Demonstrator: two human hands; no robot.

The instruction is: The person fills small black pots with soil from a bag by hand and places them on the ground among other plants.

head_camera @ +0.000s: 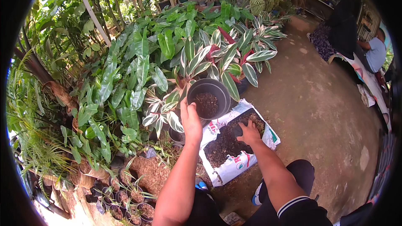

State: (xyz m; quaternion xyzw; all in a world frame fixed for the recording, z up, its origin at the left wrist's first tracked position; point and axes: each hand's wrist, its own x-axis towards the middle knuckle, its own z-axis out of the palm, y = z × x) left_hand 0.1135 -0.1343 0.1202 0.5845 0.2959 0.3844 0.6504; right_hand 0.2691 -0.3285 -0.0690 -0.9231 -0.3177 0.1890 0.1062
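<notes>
My left hand [192, 122] grips the rim of a black plastic plant pot [223, 95], tilted so its inside shows, with some dark soil [205, 104] at the bottom. Below and to the right, my right hand [250, 132] is at the potting soil [224, 144] in an opened white plastic sack [230, 174]. Its fingers are around a small dark object [237, 131], perhaps a scoop or small pot, whose shape is partly hidden. The sack bears printed writing and lies on the ground before my feet.
Striped-leaf plants [198, 59] and dense green foliage [138, 69] stand beyond and left of the sack. Small potted seedlings [136, 196] crowd the lower left beside a brown heap of loose material [149, 172]. Bare ground [317, 106] stretches right, where another person [375, 53] sits.
</notes>
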